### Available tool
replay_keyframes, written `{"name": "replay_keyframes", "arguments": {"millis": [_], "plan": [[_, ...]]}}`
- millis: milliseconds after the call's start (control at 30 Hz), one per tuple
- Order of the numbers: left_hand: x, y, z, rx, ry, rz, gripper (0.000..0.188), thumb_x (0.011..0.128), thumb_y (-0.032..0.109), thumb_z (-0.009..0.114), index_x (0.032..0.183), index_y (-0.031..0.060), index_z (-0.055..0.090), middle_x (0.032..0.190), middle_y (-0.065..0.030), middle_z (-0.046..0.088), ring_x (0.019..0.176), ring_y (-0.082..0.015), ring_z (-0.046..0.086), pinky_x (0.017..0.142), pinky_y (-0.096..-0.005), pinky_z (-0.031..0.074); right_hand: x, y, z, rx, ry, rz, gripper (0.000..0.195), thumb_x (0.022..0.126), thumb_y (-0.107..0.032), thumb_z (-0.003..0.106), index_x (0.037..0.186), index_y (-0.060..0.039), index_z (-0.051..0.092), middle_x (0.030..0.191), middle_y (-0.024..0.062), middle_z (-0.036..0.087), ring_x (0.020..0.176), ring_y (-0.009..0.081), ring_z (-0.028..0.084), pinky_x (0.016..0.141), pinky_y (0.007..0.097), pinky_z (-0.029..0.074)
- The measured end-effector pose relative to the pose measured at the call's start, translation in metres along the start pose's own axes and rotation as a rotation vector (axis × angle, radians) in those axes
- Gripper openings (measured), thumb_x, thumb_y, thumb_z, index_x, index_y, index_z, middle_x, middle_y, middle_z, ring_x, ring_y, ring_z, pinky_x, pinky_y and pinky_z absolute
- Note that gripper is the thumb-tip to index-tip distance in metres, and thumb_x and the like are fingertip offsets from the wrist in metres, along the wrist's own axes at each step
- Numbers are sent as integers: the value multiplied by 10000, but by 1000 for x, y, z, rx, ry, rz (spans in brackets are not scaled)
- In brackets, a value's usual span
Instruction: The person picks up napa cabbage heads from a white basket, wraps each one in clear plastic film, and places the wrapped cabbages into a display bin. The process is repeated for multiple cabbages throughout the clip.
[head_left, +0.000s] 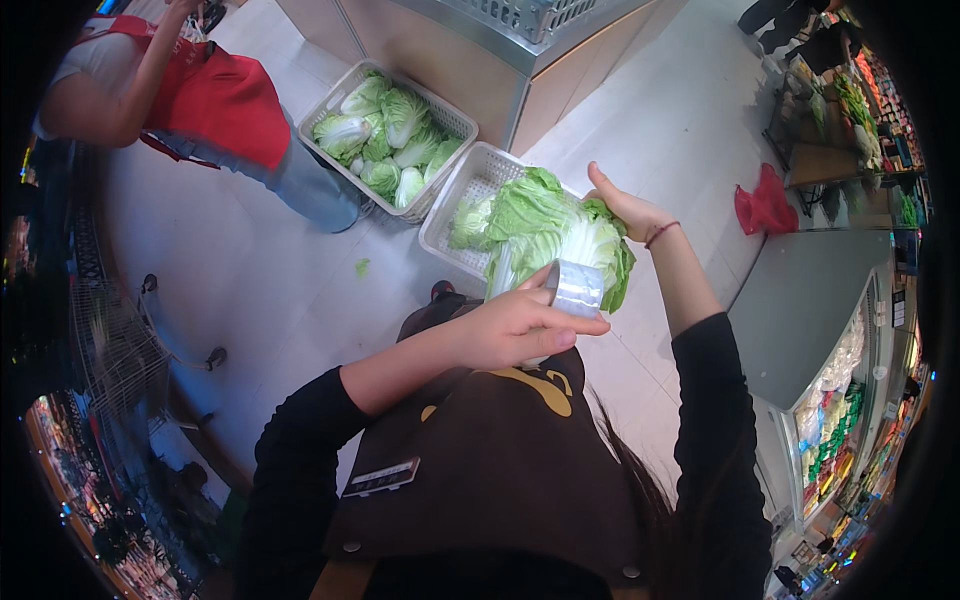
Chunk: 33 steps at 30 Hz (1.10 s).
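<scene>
A large napa cabbage (536, 217) with loose green outer leaves is held up before me, over the near edge of a white plastic crate (442, 244). My right hand (630, 210) supports its right side, thumb raised off the leaves and the fingers partly hidden behind them. My left hand (517, 326) is at the cabbage's near end, with a roll of clear tape (577, 288) hooked over its fingers. Part of the cabbage's base is covered by the tape and this hand. Another pale cabbage (472, 223) lies in the crate beneath.
A second crate (442, 206) full of napa cabbages adjoins the first, beside a metal-edged counter (480, 75). A person in a red apron (217, 105) stands at upper left. A wire shopping cart (120, 352) is at left, a red plastic bag (766, 202) and a refrigerated display (810, 315) at right.
</scene>
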<state>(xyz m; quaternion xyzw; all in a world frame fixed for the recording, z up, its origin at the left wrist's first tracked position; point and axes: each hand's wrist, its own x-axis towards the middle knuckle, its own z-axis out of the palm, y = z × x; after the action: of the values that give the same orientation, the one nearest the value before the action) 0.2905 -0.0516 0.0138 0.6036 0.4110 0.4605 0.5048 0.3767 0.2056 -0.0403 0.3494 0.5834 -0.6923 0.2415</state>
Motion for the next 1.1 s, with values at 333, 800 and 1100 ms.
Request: {"name": "replay_keyframes", "arguments": {"millis": [333,800,1100], "plan": [[-40,-9,37,128,78,-91,387,1010,326,344,1237,153,605,1154,-65,618,1181,-226,502,1139,-557,-47,79,89,1,265,-107,51,557,935,-504,502,1245,-45,556,1161,50,632,995,120,603,874,282,496],[-78,-7,50,-167,305,-401,664,893,296,613,1467,207,292,1364,-136,479,1194,-253,531,1129,-459,206,89,202,11,914,-120,110,535,927,-389,549,1314,-27,478,1211,97,570,1075,159,546,932,295,438],[-41,0,42,188,381,-781,943,755,335,717,1470,23,186,1322,-313,444,1287,-394,406,1121,-417,257,94,216,8,929,-30,-10,554,903,-374,578,1316,-21,469,1207,108,565,1072,165,550,926,300,444]]}}
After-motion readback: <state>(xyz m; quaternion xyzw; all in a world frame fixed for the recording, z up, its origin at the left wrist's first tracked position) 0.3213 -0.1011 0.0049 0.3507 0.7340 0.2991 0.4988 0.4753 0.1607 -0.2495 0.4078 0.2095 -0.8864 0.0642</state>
